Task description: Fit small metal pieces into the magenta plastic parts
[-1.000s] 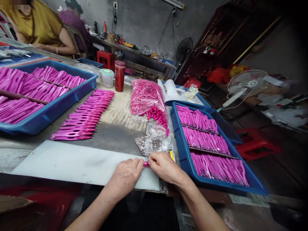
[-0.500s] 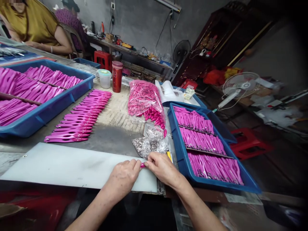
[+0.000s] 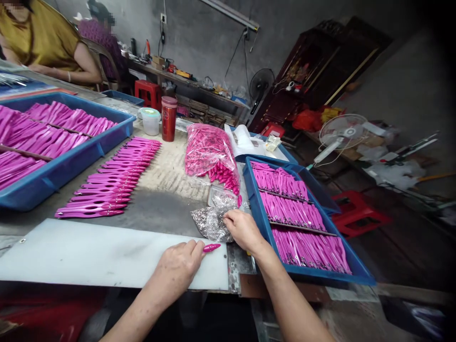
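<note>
My left hand (image 3: 183, 263) is closed around a small glossy pink pointed plastic piece (image 3: 213, 247), whose tip sticks out to the right over the white board (image 3: 107, 256). My right hand (image 3: 244, 230) is at an open clear plastic bag of small shiny metal parts (image 3: 208, 223), fingers pinched together at its right side. What those fingertips hold, if anything, is too small to make out. Behind this bag lies a larger clear bag of pink pointed pieces (image 3: 210, 149), some spilling from its mouth. A row of assembled pink slotted handles (image 3: 110, 180) lies beyond the board.
Blue trays of pink parts stand at left (image 3: 71, 173) and right (image 3: 254, 209). A red tumbler (image 3: 168, 121) and a lidded plastic tub (image 3: 150, 122) stand at the back. A co-worker (image 3: 46, 42) sits at far left. A white fan (image 3: 342, 133) is at right.
My right hand has left the pink piece and moved up and right to the bag of metal parts. My left hand keeps the piece, now showing more of it. The whole view has shifted slightly.
</note>
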